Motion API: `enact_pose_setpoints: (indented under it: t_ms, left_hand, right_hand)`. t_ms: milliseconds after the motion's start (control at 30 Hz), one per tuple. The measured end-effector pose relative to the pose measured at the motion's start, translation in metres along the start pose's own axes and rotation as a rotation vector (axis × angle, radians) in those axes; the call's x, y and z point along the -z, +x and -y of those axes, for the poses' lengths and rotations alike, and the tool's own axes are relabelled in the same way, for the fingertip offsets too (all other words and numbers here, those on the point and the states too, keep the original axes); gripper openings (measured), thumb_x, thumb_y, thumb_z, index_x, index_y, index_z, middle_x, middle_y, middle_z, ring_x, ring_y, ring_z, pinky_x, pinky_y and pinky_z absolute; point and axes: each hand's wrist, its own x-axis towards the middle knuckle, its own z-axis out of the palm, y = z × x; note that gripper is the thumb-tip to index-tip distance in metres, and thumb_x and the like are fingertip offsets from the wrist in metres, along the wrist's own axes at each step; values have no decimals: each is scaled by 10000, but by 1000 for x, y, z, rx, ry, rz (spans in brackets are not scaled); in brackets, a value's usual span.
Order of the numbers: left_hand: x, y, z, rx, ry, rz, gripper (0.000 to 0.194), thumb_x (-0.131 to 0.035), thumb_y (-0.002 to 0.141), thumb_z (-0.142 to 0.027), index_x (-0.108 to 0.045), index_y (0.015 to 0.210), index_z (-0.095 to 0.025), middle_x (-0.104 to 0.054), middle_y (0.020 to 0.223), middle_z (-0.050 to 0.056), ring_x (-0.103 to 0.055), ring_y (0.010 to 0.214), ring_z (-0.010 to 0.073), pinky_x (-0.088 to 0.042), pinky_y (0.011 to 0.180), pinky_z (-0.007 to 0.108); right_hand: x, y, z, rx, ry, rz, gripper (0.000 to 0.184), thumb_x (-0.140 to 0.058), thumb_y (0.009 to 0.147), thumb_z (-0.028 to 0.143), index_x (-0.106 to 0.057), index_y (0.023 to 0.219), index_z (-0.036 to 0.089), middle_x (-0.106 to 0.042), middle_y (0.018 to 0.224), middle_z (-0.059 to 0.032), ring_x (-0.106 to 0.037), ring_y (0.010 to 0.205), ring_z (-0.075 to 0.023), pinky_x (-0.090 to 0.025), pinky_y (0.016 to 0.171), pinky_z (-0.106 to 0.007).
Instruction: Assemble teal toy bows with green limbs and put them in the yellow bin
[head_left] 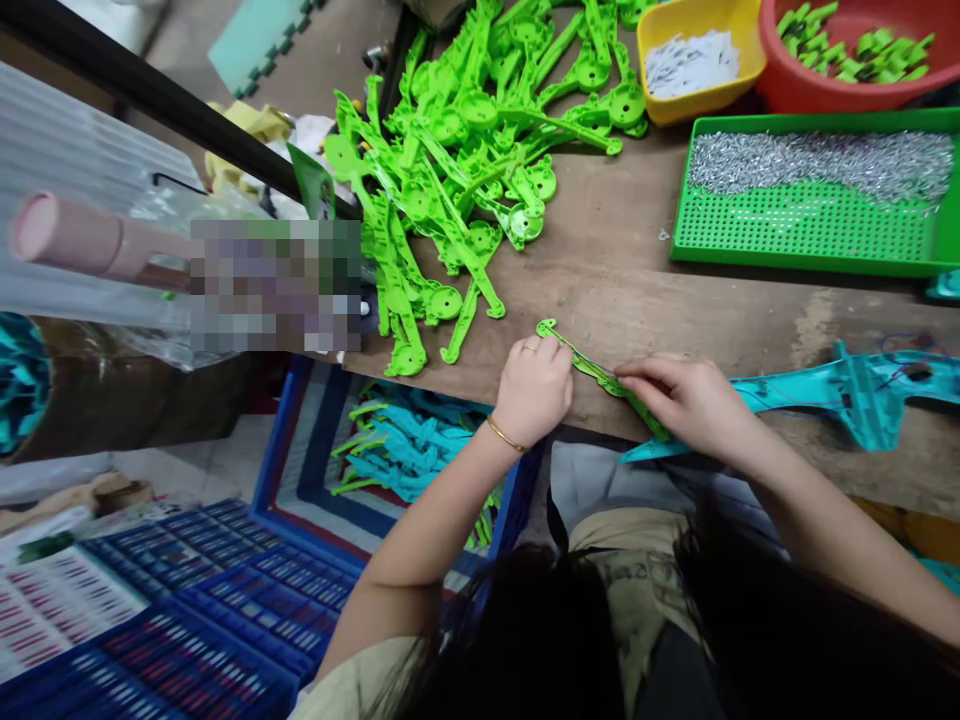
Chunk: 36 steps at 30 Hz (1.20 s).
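Note:
A long, narrow green plastic part [598, 374] lies slantwise near the table's front edge, between my hands. My left hand [534, 385] is closed around its far end, fingers curled. My right hand [679, 395] pinches along its nearer half, thumb and fingers together; whether a small piece is also between those fingertips is hidden. Under my right hand and forearm runs a turquoise plastic part [799, 388] with thin wires on it, its pointed tip showing by the table edge.
A heap of green plastic parts [480, 120] covers the table's back left. A green tray [810, 262] of small metal screws, a yellow bin [739, 85] of white pieces and a red bowl [862, 92] stand back right. Below left, a blue crate [274, 440] holds turquoise and green parts.

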Motion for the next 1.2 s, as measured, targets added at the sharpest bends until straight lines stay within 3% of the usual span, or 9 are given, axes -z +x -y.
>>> enact_pose_setpoints:
  t_ms: [67, 133, 233, 333, 467, 633, 800, 1000, 1200]
  left_hand:
    - [1, -2, 7, 55, -111, -51, 234, -482, 900, -156, -695, 998, -157, -654, 910, 110, -578, 886, 267, -452, 790, 401]
    - [-1, -6, 8, 113, -182, -175, 240, -491, 915, -182, -696, 1039, -172, -662, 956, 103, -588, 918, 250, -467, 819, 394]
    - [-9, -11, -1, 64, -301, -313, 262, -506, 931, -209, -678, 1128, -196, -670, 1131, 107, -595, 1082, 243, -474, 947, 421]
    - [-18, -9, -8, -31, -442, -308, 258, -504, 949, -214, -680, 1137, -227, -681, 1193, 79, -583, 1194, 231, -460, 1036, 450]
    - [-26, -5, -7, -7, -531, -342, 204, -535, 951, -225, -721, 1035, -228, -721, 1079, 55, -615, 1135, 209, -491, 1023, 438]
    - [-30, -6, -7, -18, -519, -406, 192, -549, 939, -202, -734, 989, -207, -722, 1029, 59, -612, 1104, 208, -504, 1013, 419]
    - [-35, -8, -10, -2, -496, -394, 239, -507, 922, -141, -724, 1007, -196, -707, 1066, 62, -588, 1146, 225, -490, 1037, 430]
    - [-34, -7, -10, -10, -513, -401, 218, -517, 949, -190, -730, 996, -194, -709, 1050, 63, -588, 1132, 213, -486, 1028, 421]
    - [-28, 0, -3, -5, -593, -356, 132, -611, 918, -222, -742, 929, -214, -722, 983, 34, -616, 1016, 185, -487, 977, 394]
  right_hand:
    - [3, 0, 0, -22, -66, 12, 283, -490, 929, 287, -731, 1052, 204, -758, 1043, -64, -701, 950, -214, -504, 838, -338]
    - [5, -1, 0, -51, -117, 16, 300, -473, 925, 276, -731, 1061, 204, -757, 1052, -69, -704, 956, -227, -504, 830, -345]
    - [6, 0, -1, -98, -198, 10, 305, -474, 911, 265, -732, 1060, 200, -756, 1060, -82, -705, 958, -245, -497, 809, -348]
    - [6, 3, 0, -146, -247, 5, 288, -486, 908, 269, -736, 1032, 197, -761, 1053, -87, -704, 957, -252, -486, 800, -345]
    - [8, 6, 3, -161, -214, 5, 241, -528, 896, 292, -745, 950, 204, -774, 949, -65, -699, 833, -218, -462, 730, -313]
    - [2, 13, 10, -85, -36, -62, 228, -567, 875, 332, -746, 920, 198, -765, 857, -46, -657, 715, -168, -441, 661, -281]
    - [-11, 22, 17, -7, 135, -19, 218, -556, 864, 312, -728, 910, 186, -740, 818, -30, -614, 685, -136, -432, 647, -258]
    - [-6, 19, 22, -111, 4, 67, 152, -549, 815, 275, -655, 773, 176, -643, 657, -7, -527, 583, -117, -363, 574, -243]
    - [-1, 12, 22, -149, -236, 117, 179, -528, 828, 271, -676, 858, 174, -675, 706, -32, -569, 608, -140, -345, 586, -254]
